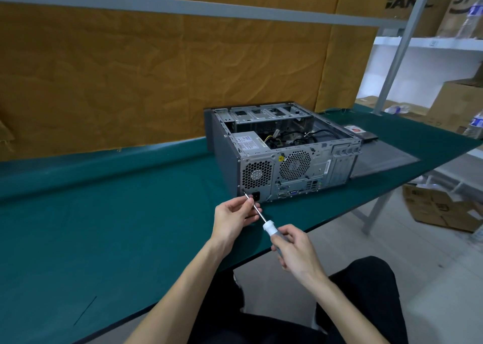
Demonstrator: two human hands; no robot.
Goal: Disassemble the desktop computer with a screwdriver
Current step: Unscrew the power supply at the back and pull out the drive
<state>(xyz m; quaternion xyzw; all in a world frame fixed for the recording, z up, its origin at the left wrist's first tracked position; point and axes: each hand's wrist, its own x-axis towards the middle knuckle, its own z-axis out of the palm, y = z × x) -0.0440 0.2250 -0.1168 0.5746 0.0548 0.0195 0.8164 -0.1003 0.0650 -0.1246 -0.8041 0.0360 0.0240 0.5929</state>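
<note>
A grey desktop computer case (287, 147) lies on its side on the green table (104, 226), its top open and its rear panel facing me. Inside I see a power supply, drive bays and cables. My right hand (295, 249) grips the handle of a screwdriver (261, 217) with a white collar. Its metal shaft points up and left, and the tip sits at the lower left corner of the rear panel, beside the power socket. My left hand (232, 218) pinches the shaft near the tip.
The removed dark side panel (384, 160) lies flat to the right of the case, with a drive (358, 132) behind it. Brown paper covers the wall behind. Shelves with cardboard boxes (439, 207) stand at the right. My dark-trousered legs are below the table edge.
</note>
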